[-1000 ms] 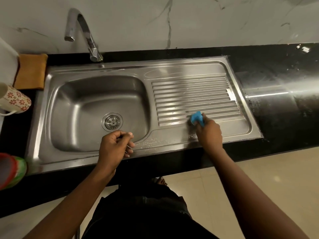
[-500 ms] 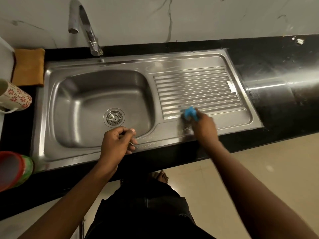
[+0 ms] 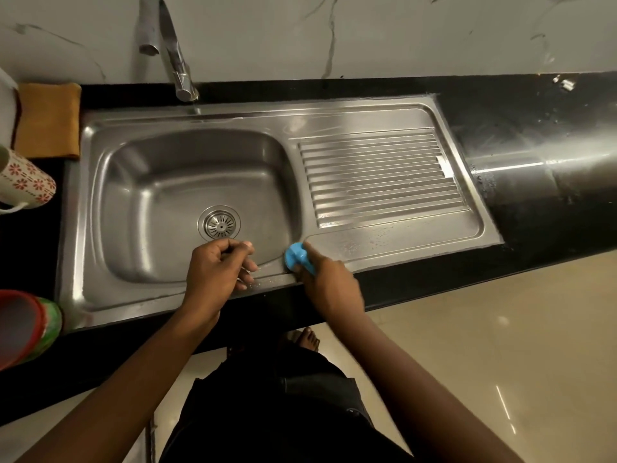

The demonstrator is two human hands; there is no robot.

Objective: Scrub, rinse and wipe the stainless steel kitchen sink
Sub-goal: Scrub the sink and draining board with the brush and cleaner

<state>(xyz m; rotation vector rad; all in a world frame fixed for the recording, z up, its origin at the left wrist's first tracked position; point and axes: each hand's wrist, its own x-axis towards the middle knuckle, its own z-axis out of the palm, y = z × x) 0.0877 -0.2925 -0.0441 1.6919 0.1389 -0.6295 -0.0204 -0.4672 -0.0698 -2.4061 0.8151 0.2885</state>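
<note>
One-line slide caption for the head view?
Right hand holds a blue scrubber against the front rim of the steel sink; left hand curled beside it.

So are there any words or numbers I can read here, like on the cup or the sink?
No text here can be read.
The mug shows only red flowers, no letters.
The sink has a tiny dark mark, too small to read.
The scrubber shows no writing.

White veined marble wall [image 3: 400, 35], glossy black countertop [image 3: 534, 105], polished beige floor [image 3: 500, 329] with glints.
</note>
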